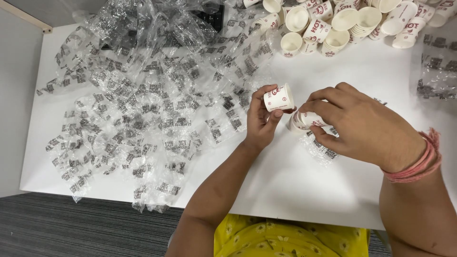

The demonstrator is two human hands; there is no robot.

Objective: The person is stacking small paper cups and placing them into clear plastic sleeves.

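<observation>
Paper cup [279, 98] sits pinched in the left hand [261, 123]; right hand [362, 124] closes around a short cup stack [304, 120], seemingly half-wrapped. Squeezing could crush either; loose wrappers [143, 109] beside them might snag.

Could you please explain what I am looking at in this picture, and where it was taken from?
It is one view from a camera on a person's head, looking down at their bare hands over a white table. The left hand holds a single small paper cup. The right hand grips a short stack of cups, partly in a clear wrapper. Many empty printed wrappers lie on the left, and loose cups are piled at the far edge.
</observation>
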